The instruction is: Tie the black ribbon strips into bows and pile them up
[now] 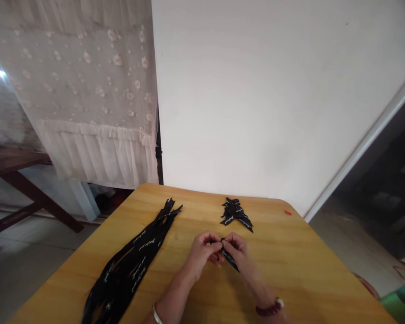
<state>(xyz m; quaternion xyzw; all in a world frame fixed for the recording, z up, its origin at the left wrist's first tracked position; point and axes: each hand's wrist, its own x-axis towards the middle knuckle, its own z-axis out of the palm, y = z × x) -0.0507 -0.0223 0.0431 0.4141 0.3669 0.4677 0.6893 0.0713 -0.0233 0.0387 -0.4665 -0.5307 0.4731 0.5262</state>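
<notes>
My left hand (202,252) and my right hand (238,252) meet above the wooden table, pinching a short piece of black ribbon (230,260) with white lettering between their fingers. Its lower end hangs down to the right of my left hand. To the left lies a long bundle of black printed ribbon strips (130,265). Beyond my hands, a small pile of short black ribbon pieces (234,214) sits near the far edge, apart from both hands.
The honey-coloured table (290,265) ends against a white wall (266,99). A small red item (287,213) lies near its far right edge. A lace curtain (87,90) and a dark wooden table (20,171) stand at the left.
</notes>
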